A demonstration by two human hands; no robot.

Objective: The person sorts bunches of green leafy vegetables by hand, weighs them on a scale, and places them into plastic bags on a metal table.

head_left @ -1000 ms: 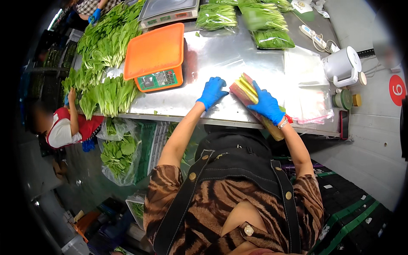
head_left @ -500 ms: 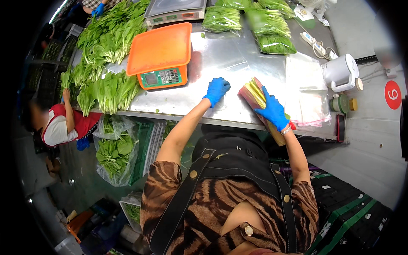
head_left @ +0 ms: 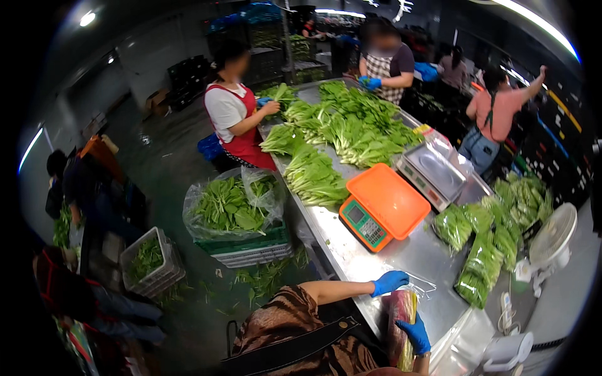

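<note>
Both of my hands wear blue gloves. My right hand (head_left: 416, 334) grips a long red-and-yellow bundle (head_left: 401, 313) from its right side; it looks wrapped in shiny film, and I cannot make out its exact kind. At the bundle's far end, my left hand (head_left: 390, 283) lies low over the metal table (head_left: 338, 241), fingers stretched out and holding nothing I can see. A thin clear plastic piece (head_left: 421, 285) lies beside its fingertips. Beyond my hands stands an orange scale (head_left: 392, 200).
Loose leafy greens (head_left: 313, 178) cover the table's far part, where two people work. A second scale (head_left: 433, 172), bagged greens (head_left: 476, 266), a fan (head_left: 552, 235) and a white jug (head_left: 508, 351) stand right. A bag of greens (head_left: 232, 203) sits on crates at left.
My view has swung left and up, bringing the room and co-workers in. My left hand, curled before, now has its fingers straighter and nearer the bundle. My right hand keeps its hold.
</note>
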